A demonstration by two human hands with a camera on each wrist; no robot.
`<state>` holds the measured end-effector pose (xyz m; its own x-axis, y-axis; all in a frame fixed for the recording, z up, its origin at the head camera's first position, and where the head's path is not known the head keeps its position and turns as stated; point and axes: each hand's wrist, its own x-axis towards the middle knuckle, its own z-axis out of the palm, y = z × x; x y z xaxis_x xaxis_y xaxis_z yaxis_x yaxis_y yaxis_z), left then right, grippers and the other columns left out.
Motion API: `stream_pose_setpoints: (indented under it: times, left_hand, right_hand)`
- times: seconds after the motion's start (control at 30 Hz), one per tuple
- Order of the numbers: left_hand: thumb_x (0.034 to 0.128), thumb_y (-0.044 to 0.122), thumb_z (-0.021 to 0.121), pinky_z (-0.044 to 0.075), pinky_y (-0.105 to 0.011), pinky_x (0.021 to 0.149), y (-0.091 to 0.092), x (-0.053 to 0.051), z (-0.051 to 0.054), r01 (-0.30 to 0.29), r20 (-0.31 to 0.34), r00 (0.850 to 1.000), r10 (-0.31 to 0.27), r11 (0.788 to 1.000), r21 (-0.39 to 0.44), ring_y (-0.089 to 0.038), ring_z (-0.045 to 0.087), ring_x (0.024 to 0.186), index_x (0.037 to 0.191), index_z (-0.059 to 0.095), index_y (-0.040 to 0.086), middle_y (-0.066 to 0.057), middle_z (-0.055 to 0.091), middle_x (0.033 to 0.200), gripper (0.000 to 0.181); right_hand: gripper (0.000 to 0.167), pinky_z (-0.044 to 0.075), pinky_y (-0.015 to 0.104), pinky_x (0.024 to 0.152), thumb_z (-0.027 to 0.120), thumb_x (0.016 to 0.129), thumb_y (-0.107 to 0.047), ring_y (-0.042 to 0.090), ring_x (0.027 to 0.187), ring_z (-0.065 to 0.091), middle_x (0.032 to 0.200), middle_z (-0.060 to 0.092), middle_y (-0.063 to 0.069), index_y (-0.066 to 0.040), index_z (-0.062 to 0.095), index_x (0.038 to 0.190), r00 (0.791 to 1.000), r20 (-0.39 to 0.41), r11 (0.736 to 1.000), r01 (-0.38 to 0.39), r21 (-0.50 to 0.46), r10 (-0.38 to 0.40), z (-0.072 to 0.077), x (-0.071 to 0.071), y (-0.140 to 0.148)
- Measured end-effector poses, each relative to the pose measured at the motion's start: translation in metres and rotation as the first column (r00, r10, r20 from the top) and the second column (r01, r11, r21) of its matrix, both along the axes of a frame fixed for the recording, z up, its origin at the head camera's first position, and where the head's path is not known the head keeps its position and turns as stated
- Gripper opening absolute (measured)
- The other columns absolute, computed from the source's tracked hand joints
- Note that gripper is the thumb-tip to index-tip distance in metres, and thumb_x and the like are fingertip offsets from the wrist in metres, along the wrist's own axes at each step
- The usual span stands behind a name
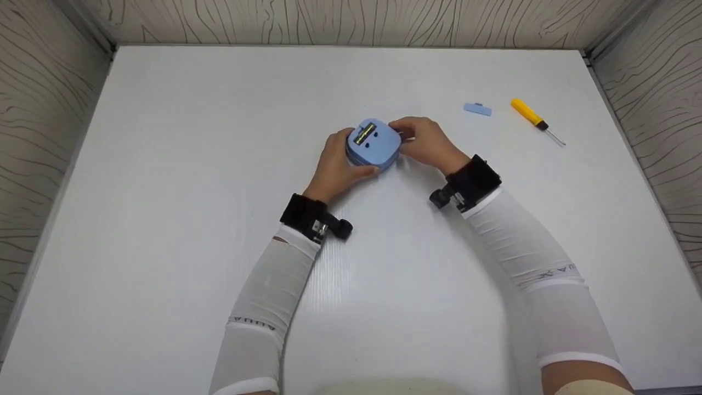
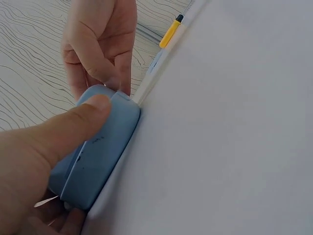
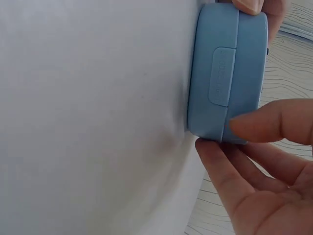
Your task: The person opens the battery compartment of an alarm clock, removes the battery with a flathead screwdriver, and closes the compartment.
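Note:
A light-blue, rounded-square battery device (image 1: pixel 388 149) sits on the white table with its open battery slot facing up. One battery (image 1: pixel 364 134), black and gold, lies in that slot, and two small dark holes are beside it. My left hand (image 1: pixel 335 171) grips the device from the left, thumb along the near side; in the left wrist view that thumb presses on the blue casing (image 2: pixel 105 156). At the right side, my right hand (image 1: pixel 428 144) pinches the device's edge. The right wrist view shows its thumb on the casing (image 3: pixel 247 73) and fingers against the far edge.
A small blue battery cover (image 1: pixel 477 109) lies to the right on the table (image 1: pixel 181 164). Beyond it is a screwdriver (image 1: pixel 529 113) with a yellow handle, its tip pointing toward the near right. Wood-patterned panels (image 1: pixel 329 22) border the table at the back and both sides.

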<state>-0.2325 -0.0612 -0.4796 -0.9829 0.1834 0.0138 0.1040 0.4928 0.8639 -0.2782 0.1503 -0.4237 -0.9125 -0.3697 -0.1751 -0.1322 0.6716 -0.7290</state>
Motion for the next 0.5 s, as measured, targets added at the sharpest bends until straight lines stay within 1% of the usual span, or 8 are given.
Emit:
stream_pose_setpoints:
  times: [0.1, 0.17, 0.33, 0.4, 0.5]
  left_hand:
    - [0.0798, 0.027, 0.089, 0.03, -0.03, 0.117, 0.001, 0.0, 0.001, -0.006, 0.004, 1.0, 0.006, 1.0, -0.003, -0.023, 0.042, 0.135, 0.153, 0.034, 0.0, -0.016, 0.043, 0.147, 0.096]
    - [0.0799, 0.027, 0.089, 0.03, -0.03, 0.116, 0.001, 0.001, 0.002, -0.009, 0.006, 1.0, 0.009, 1.0, -0.003, -0.023, 0.043, 0.135, 0.153, 0.034, 0.0, -0.016, 0.043, 0.147, 0.095]
    - [0.0798, 0.026, 0.089, 0.032, -0.029, 0.114, 0.001, 0.0, 0.001, -0.012, -0.001, 1.0, 0.012, 1.0, 0.011, -0.021, 0.044, 0.133, 0.152, 0.036, 0.001, -0.015, 0.043, 0.146, 0.093]
    - [0.0798, 0.026, 0.089, 0.032, -0.028, 0.114, 0.001, 0.0, 0.0, -0.011, -0.005, 1.0, 0.011, 1.0, 0.017, -0.021, 0.044, 0.132, 0.152, 0.036, 0.001, -0.015, 0.044, 0.146, 0.093]
    - [0.0801, 0.026, 0.088, 0.032, -0.028, 0.114, 0.001, 0.001, 0.0, -0.008, -0.006, 1.0, 0.009, 1.0, 0.022, -0.021, 0.044, 0.132, 0.152, 0.036, 0.001, -0.015, 0.043, 0.146, 0.093]
  right_hand:
    - [0.05, 0.047, 0.043, 0.107, 0.058, 0.09, 0.008, 0.034, 0.127, 0.057, 0.14, 0.058, 0.021, 0.004, 0.055, 0.14, 0.999, -0.044, 1.0, 0.018, 0.021, -0.017, 0.003, 0.003, -0.005]
    - [0.048, 0.048, 0.043, 0.106, 0.056, 0.09, 0.007, 0.035, 0.127, 0.057, 0.139, 0.058, 0.023, 0.006, 0.056, 0.138, 0.995, -0.096, 0.999, 0.019, 0.033, -0.016, 0.005, 0.005, -0.008]
    - [0.042, 0.05, 0.043, 0.103, 0.054, 0.092, 0.002, 0.037, 0.122, 0.059, 0.133, 0.06, 0.025, 0.008, 0.059, 0.133, 0.972, -0.234, 0.998, -0.001, 0.057, 0.014, 0.01, 0.01, -0.018]
    - [0.04, 0.05, 0.043, 0.102, 0.055, 0.092, 0.001, 0.036, 0.12, 0.059, 0.13, 0.061, 0.025, 0.009, 0.061, 0.131, 0.966, -0.257, 0.998, -0.008, 0.058, 0.023, 0.011, 0.011, -0.023]
    - [0.038, 0.05, 0.042, 0.102, 0.056, 0.093, -0.001, 0.036, 0.119, 0.06, 0.127, 0.062, 0.026, 0.009, 0.062, 0.129, 0.963, -0.266, 0.998, -0.013, 0.064, 0.03, 0.012, 0.012, -0.03]
